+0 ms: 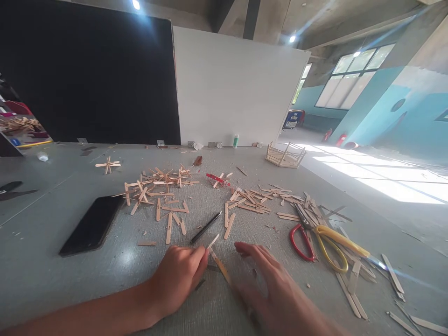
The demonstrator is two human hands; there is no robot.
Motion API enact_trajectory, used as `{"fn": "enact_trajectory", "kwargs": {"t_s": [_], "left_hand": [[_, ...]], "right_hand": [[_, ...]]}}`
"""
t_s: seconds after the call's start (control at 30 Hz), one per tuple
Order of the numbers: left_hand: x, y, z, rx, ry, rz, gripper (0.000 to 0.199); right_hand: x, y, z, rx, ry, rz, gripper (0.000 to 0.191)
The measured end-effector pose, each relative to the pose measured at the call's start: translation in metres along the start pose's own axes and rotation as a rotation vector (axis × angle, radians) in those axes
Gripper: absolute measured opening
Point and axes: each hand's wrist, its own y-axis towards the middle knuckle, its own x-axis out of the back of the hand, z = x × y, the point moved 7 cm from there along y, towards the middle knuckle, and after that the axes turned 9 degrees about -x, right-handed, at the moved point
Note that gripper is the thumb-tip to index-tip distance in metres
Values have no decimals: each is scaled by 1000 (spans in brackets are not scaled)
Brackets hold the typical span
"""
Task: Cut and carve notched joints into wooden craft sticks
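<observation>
My left hand [182, 275] is closed, thumb against fingers, with a short pale wooden craft stick [213, 241] poking out of the pinch. To its right is my right hand [268, 280], partly blurred, fingers stretched out and apart, with nothing seen in it. Between the hands a slim yellowish tool or strip [221, 268] slants over the table; its kind is unclear. A black pen [206, 227] lies just beyond my left fingertips. Further off are loose craft sticks [229, 226], some joined into small frames [169, 227].
A black phone [91, 225] lies at left. Scissors with red and yellow loops [301, 242] and a yellow-handled tool [343, 239] rest among sticks at right. Behind stand a star of sticks [108, 164], a glue bottle [235, 141], a stick fence [285, 155] and a white panel [238, 88].
</observation>
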Motion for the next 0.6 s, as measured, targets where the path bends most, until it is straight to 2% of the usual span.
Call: {"fn": "enact_trajectory", "kwargs": {"t_s": [0.07, 0.27, 0.4, 0.53, 0.6], "left_hand": [[1, 0, 0, -3, -4, -3, 45], [3, 0, -2, -12, -7, -11, 45], [2, 0, -1, -13, 3, -15, 45], [1, 0, -1, -6, 20, -21, 45], [1, -1, -1, -5, 26, -25, 45]], "right_hand": [[-2, -1, -1, 17, 3, 25, 62], [-8, -3, 0, 41, -7, 87, 63], [-2, -3, 4, 107, 13, 27, 66], [2, -4, 2, 36, -11, -37, 43], [2, -6, 0, -1, -40, -72, 48]]}}
